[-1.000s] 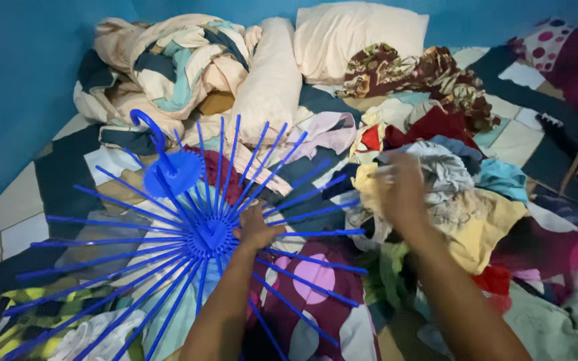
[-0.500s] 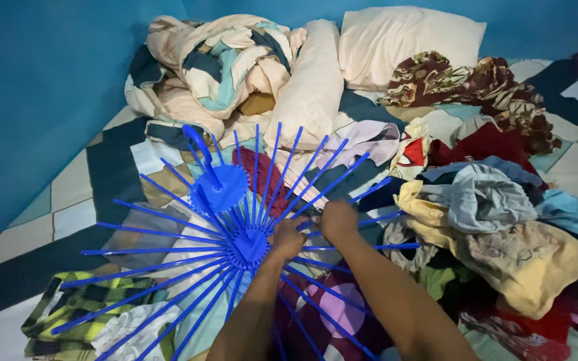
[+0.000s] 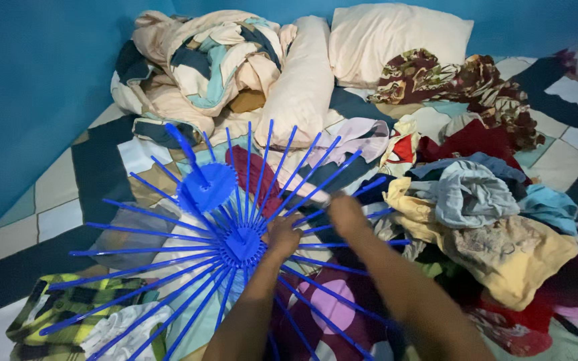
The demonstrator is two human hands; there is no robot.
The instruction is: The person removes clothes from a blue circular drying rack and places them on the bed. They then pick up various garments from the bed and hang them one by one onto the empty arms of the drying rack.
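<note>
The left hand (image 3: 282, 235) is closed around the hub of a blue plastic radial hanger (image 3: 239, 244) and holds it above the bed. The right hand (image 3: 346, 212) is blurred; it seems to pinch one of the spokes (image 3: 316, 215), but I cannot tell its fingers clearly. The hanger looks light and stiff, and its thin spokes may bend or snap, so the hub is probably the safest grip. To the right lies a heap of soft clothes (image 3: 483, 214); behind are pillows (image 3: 396, 37).
</note>
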